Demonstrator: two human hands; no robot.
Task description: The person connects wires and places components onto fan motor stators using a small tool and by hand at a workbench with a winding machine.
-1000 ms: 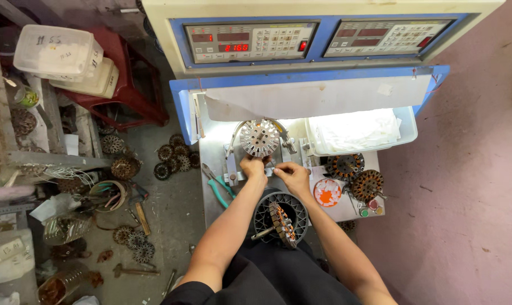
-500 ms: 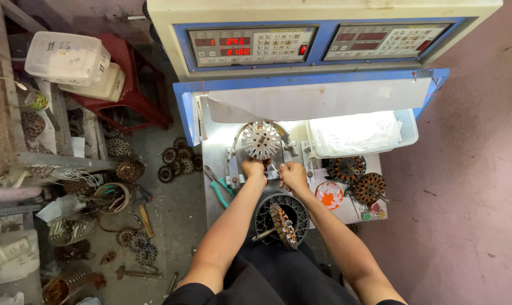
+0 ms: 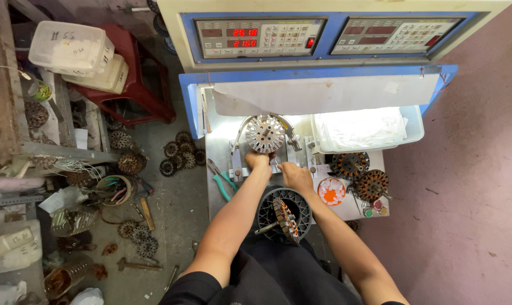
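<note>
Head view: left hand [image 3: 260,161] and right hand [image 3: 292,175] touch round slotted metal stator [image 3: 265,134]; grip apparently pinching, unclear on what.

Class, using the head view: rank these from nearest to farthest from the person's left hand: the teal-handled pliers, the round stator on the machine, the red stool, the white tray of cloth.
1. Round stator: just above the left hand, touching or nearly so.
2. Teal-handled pliers: on the bench, lower left.
3. White tray of cloth: off to the right.
4. Red stool: far upper left, on the floor.
</note>
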